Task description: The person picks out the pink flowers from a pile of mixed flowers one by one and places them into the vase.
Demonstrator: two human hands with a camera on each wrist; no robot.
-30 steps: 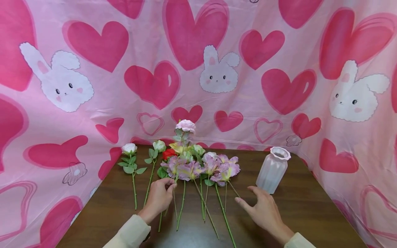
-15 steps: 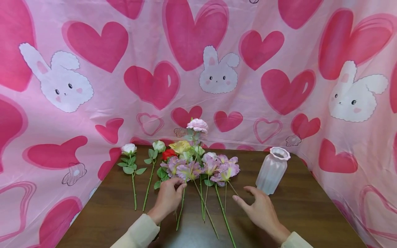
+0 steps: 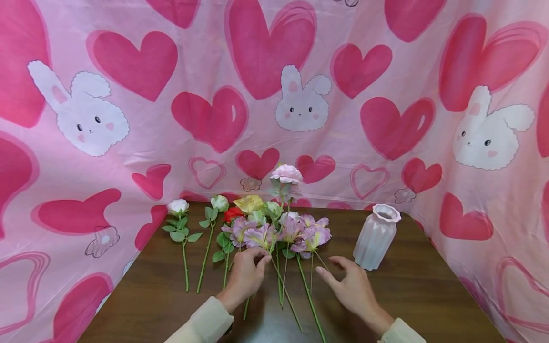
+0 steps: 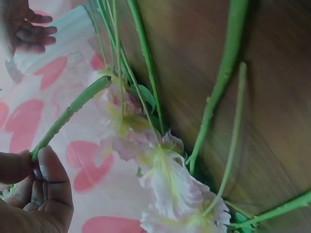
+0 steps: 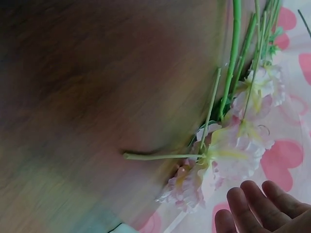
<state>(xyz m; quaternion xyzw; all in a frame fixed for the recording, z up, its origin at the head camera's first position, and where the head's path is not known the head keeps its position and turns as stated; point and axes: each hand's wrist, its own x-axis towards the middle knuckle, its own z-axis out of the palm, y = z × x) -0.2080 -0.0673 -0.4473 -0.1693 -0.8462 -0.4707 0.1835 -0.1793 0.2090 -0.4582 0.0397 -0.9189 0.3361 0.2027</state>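
Observation:
My left hand (image 3: 248, 274) pinches the green stem of a pink peony (image 3: 286, 174), whose bloom stands upright above the other flowers. In the left wrist view, the stem's cut end (image 4: 99, 85) sticks out past the thumb and forefinger. Beneath it several purple-pink flowers with yellow centres (image 3: 316, 237) lie in a row, their thin stems toward me. My right hand (image 3: 356, 288) hovers at the right end of that row, fingers spread and holding nothing. A pale ribbed vase (image 3: 375, 240) stands upright just beyond it.
On the brown table (image 3: 146, 309), a white rose (image 3: 177, 206) and a greenish-white rose (image 3: 219, 203) lie apart at the left. A red flower (image 3: 233, 214) and a yellow flower (image 3: 249, 204) lie behind the purple ones. Heart-print cloth (image 3: 206, 119) encloses the table's back and sides.
My left hand has moved right, carrying the pink peony over the row toward the vase side. The right hand has shifted slightly left, still holding nothing.

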